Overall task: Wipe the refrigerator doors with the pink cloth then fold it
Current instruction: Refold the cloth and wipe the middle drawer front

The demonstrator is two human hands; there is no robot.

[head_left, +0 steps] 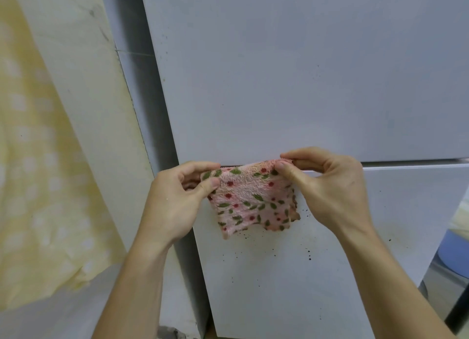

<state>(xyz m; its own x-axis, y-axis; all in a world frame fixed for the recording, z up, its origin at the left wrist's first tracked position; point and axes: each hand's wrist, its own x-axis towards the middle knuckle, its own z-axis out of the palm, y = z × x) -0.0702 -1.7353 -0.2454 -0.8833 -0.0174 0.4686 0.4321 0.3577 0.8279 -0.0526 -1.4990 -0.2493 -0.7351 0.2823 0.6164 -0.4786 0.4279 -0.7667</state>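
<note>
A small pink cloth [250, 201] with red dots and green leaves hangs in front of the white refrigerator, level with the gap between its doors. My left hand [177, 201] pinches the cloth's upper left corner between thumb and fingers. My right hand [327, 186] pinches its upper right corner the same way. The cloth droops below both hands and looks doubled over. The upper door [291, 72] fills the top of the view. The lower door [291, 275] carries dark specks around and below the cloth.
A yellow curtain with pale spots [38, 161] hangs at the left, in front of a cream wall [88, 85]. At the right edge, past the refrigerator, is a blue object [454, 252]. The floor shows at the bottom.
</note>
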